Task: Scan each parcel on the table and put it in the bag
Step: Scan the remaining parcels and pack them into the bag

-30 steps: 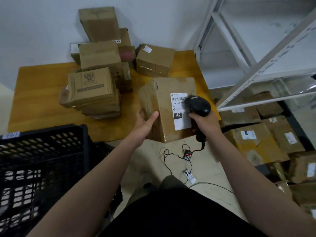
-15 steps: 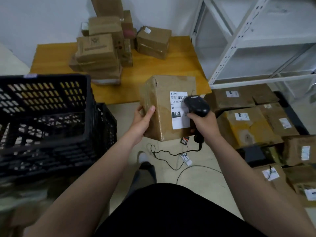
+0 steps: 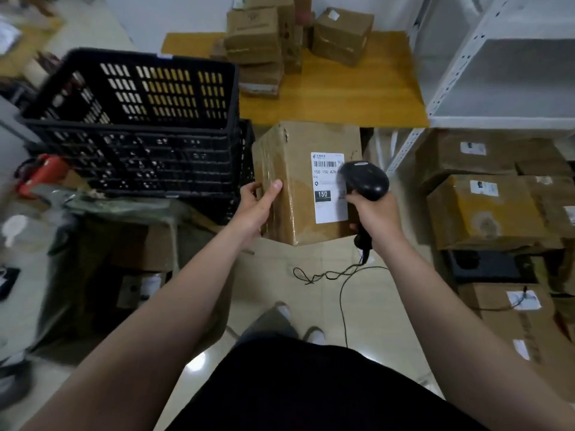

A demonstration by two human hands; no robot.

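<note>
The brown cardboard parcel (image 3: 292,188) is held over the floor, clamped at its left side by the grip of the left hand (image 3: 256,209); the black handheld scanner (image 3: 365,180) is clasped by the right hand (image 3: 373,217). The dark bag (image 3: 62,275) lies near-left, closer to the left hand.

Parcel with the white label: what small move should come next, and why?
Probably carry the parcel left and down toward the green bag. The left hand grips its edge, the right hand holds the scanner at the label, and it is already off the table.
</note>
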